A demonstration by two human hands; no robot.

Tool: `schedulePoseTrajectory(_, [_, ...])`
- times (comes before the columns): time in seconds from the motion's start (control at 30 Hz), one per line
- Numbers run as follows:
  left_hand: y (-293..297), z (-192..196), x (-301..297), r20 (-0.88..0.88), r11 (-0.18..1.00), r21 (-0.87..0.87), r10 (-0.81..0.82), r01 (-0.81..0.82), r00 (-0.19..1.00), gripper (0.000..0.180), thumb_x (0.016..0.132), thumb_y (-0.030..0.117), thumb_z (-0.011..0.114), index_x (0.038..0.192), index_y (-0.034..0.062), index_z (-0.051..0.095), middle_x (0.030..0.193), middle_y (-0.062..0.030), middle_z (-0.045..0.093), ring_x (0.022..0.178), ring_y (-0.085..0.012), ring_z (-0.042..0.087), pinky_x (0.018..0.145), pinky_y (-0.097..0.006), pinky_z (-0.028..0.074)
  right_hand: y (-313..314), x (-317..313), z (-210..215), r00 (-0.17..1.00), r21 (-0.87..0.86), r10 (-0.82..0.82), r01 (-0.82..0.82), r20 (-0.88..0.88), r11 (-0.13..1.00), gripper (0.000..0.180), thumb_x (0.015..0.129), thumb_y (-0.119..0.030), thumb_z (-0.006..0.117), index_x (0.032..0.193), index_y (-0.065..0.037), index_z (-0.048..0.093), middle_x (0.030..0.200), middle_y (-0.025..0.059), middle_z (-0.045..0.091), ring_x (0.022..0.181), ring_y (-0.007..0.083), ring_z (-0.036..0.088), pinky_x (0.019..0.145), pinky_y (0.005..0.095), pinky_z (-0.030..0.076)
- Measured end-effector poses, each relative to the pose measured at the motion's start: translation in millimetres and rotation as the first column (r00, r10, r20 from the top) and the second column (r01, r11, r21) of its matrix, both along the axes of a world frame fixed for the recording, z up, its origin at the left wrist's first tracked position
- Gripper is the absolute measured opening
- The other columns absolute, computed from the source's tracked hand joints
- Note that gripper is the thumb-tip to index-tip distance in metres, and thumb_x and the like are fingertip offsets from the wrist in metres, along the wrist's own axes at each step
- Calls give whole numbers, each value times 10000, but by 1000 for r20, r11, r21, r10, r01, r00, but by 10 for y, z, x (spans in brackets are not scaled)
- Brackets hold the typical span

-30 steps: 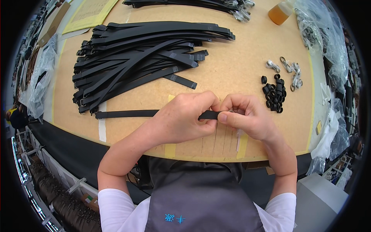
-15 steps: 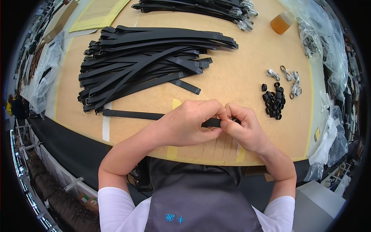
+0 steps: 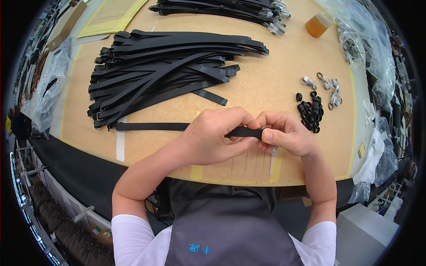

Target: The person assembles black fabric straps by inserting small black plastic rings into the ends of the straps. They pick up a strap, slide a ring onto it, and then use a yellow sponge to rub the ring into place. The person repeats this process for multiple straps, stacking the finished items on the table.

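Black flat strap pinched btwn left hand & right hand.

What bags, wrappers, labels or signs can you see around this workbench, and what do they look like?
Clear plastic bags: far right edge of the bench, crumpled, see-through, holding dark bits.
Clear plastic bag: left edge, rumpled, greyish.
Yellow sheet: far left corner, flat, rectangular, pale yellow border.
Small bottle: far right, amber with a pale cap.
No screens or signs in view.
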State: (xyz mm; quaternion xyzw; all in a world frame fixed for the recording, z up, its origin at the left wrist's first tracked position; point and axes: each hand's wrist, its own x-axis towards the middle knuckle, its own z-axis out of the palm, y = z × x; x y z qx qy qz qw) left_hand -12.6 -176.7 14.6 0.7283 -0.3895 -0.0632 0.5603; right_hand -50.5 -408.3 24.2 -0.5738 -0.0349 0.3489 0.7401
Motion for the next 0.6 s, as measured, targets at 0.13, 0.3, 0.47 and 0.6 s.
schedulePoseTrajectory(0.13, [14,22,-5,-1,999,31,-17,17,1000,226,757,-8,795,944,12,670,840,-66,710,709,-142,693,592,-252,530,-5,-5,50,990,-161,106,-91,91,983,286,1038,-305,606,976,-27,635,808,-16,613,725,40,540,637,226,437])
schedulePoseTrajectory(0.3, [33,61,3,-111,995,33,-85,89,990,279,764,-51,731,1017,-1,623,827,-33,658,744,-84,649,622,-227,510,63,-67,-68,958,-184,60,-8,280,983,311,1046,-276,567,845,-38,558,710,-46,436,675,43,375,581,260,333])
schedulePoseTrajectory(0.47, [106,57,24,-327,980,-16,-193,199,925,331,800,-84,631,1108,-21,526,906,-52,605,842,-86,611,757,-234,501,260,-210,-139,944,-79,-104,135,313,988,280,1017,-192,557,788,-41,499,688,-58,390,665,49,339,573,269,312])
schedulePoseTrajectory(0.6, [74,56,-4,-459,965,-113,-261,235,849,297,835,-70,615,1107,-20,506,934,-54,570,891,-94,608,829,-250,510,300,-288,-92,920,-60,-143,176,364,983,305,1002,-184,571,745,-39,493,665,-43,409,650,46,356,560,271,310])
